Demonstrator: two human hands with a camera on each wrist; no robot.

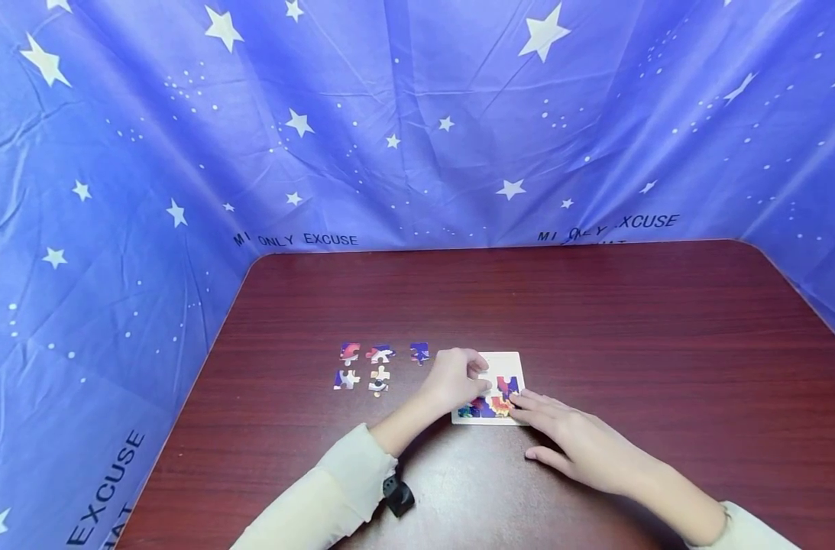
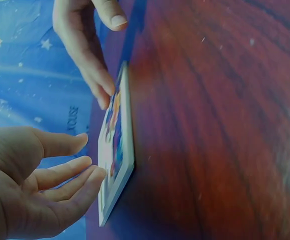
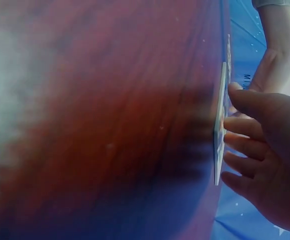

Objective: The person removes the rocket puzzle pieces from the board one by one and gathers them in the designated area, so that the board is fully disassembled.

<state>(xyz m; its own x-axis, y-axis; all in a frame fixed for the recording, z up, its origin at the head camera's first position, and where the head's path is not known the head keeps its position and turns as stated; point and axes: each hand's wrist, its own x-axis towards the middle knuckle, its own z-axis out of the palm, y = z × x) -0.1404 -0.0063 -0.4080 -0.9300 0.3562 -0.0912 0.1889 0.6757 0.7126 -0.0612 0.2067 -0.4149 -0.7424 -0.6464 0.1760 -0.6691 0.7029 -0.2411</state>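
Observation:
A white puzzle tray [image 1: 505, 362] lies on the table, its lower part fitted with colourful jigsaw pieces [image 1: 497, 406]. Over the tray's left side is my left hand [image 1: 451, 380], its fingers bent. In the left wrist view a gap shows between thumb and fingers of the left hand [image 2: 40, 185], with no piece visible there; one fingertip is at the tray's edge. My right hand [image 1: 582, 443] rests its extended fingertips on the tray's right edge. Seen from the right wrist, the fingers of the right hand [image 3: 272, 150] are spread along the tray [image 3: 218, 135].
Several loose jigsaw pieces lie left of the tray: a purple one [image 1: 419, 351] nearest the left hand, a red one [image 1: 350, 351] and a white one [image 1: 379, 372] among them. Blue star-printed cloth [image 1: 417, 153] hangs behind the dark wooden table [image 1: 596, 305].

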